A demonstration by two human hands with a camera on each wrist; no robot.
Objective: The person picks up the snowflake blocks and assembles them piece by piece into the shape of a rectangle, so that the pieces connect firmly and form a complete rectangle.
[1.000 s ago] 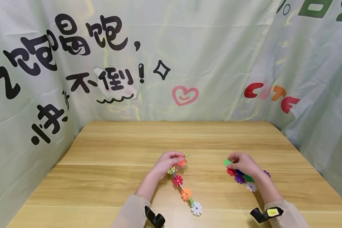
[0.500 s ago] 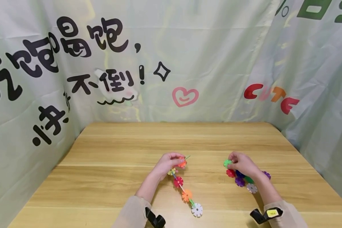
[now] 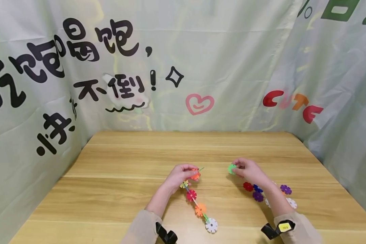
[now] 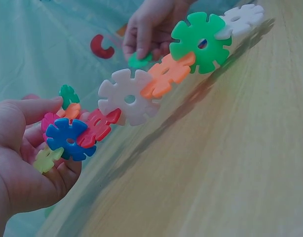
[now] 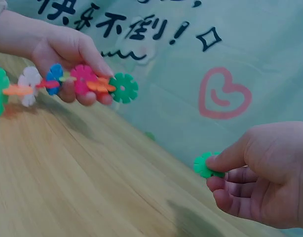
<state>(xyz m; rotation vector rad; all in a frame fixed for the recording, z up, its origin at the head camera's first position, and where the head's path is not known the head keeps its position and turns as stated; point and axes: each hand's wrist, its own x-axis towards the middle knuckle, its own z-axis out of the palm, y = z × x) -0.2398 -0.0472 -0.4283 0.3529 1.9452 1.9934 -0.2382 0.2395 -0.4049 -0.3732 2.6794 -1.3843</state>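
Observation:
My left hand [image 3: 174,179] holds the upper end of a chain of interlocked plastic snowflake discs [image 3: 191,195], pinching it near an orange disc [image 3: 195,174]. The chain hangs down toward the table's near side and ends in a white disc [image 3: 211,225]. In the left wrist view, pink, blue, red, white, orange and green pieces are slotted edge to edge. A dark green disc [image 5: 124,88] forms the tip beyond the left fingers. My right hand [image 3: 250,172] pinches a loose green snowflake disc [image 5: 204,165] between thumb and fingers, raised over the table and apart from the chain.
Loose snowflake discs lie under and around the right forearm: a red one [image 3: 248,186], purple ones [image 3: 257,196] and a white one [image 3: 291,203] among them. The wooden table [image 3: 125,203] is bounded by a printed cloth backdrop [image 3: 231,67] behind and at both sides.
My right hand has lifted away from the loose discs and moved left with the green disc, toward the chain. My left hand and the chain have stayed nearly still.

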